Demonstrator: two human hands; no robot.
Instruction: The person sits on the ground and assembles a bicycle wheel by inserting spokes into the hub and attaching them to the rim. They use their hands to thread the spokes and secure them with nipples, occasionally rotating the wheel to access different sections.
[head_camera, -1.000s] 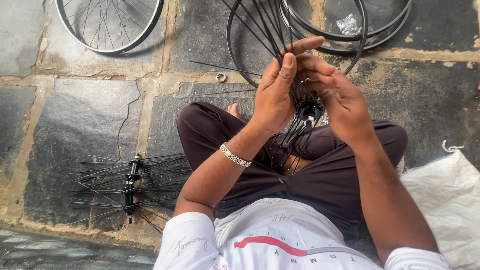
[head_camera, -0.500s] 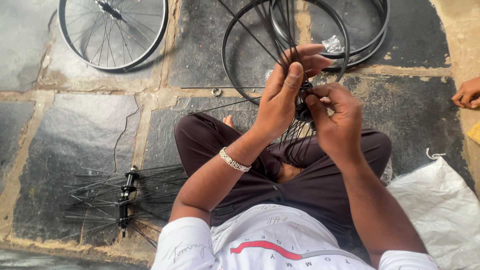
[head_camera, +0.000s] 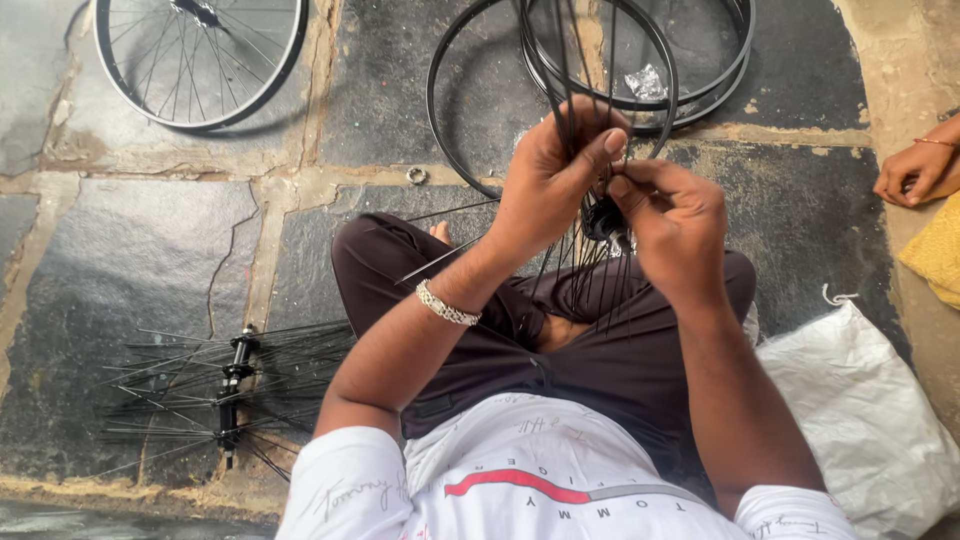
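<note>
Our left hand (head_camera: 548, 170) pinches thin spokes (head_camera: 575, 60) with closed fingers so they stay up, while our right hand (head_camera: 672, 215) grips the hub (head_camera: 603, 218) steady.

We see a floor-level bicycle wheel workshop: stone-slab floor (head_camera: 130, 260), built wheel (head_camera: 200, 60) at 11 o'clock, bare rims (head_camera: 640, 60) at 12 to 1, spoked hubs (head_camera: 235, 385) at 8, white sack (head_camera: 860, 420) at 4.
</note>
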